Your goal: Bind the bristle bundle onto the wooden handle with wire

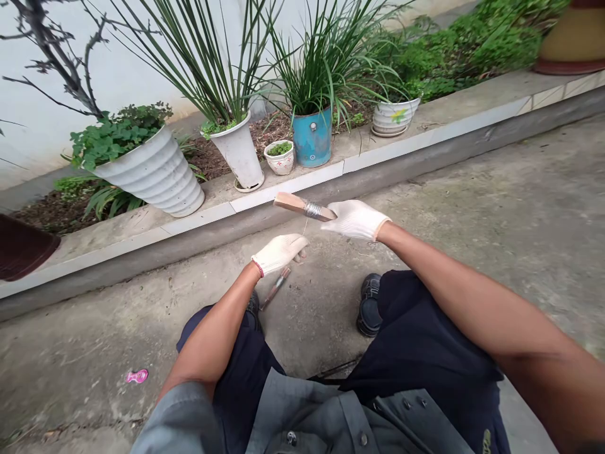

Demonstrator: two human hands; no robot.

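My right hand [355, 219], in a white glove, is closed on one end of a flat wooden stick [289, 202] wound with thin silver wire [312, 210] near its middle. The stick points left, level above the concrete ground. My left hand [280, 251], also gloved, sits lower and left, its fingers pinched together just under the wire coil. A thin strand of wire seems to run down from the coil to those fingers. On the ground below my left hand lies a slim tool with a reddish handle [275, 287].
A low concrete ledge [302, 183] runs across ahead, carrying a ribbed white pot [155, 176], a tall white pot [240, 154], a small white pot [280, 157], a blue pot [312, 137] and a squat painted pot [394, 117]. A pink scrap [137, 376] lies at lower left.
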